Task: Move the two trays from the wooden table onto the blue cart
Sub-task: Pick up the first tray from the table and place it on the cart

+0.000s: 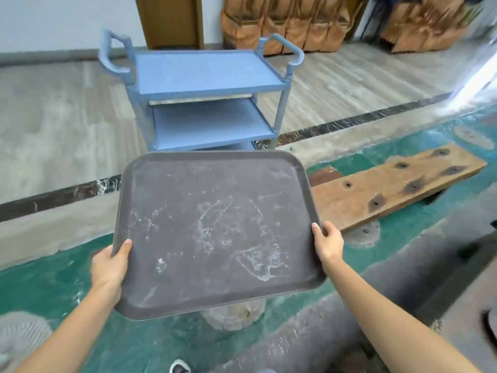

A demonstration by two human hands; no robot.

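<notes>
Carrying the grey tray (215,232) in mid-air, you have your left hand (109,267) and right hand (328,243) each clenched on a side rim, thumbs on top. It looks stiff, light and smooth, probably slippery where smeared, so keep each grip on the raised lip. The blue cart (204,74) stands ahead of both hands, its top shelf bare.

No text, label, brand, number or sign can be read anywhere here. The grey tray (215,230) carries only pale scuffs and scratches, and the blue cart (204,84) bears no lettering or markings.
</notes>
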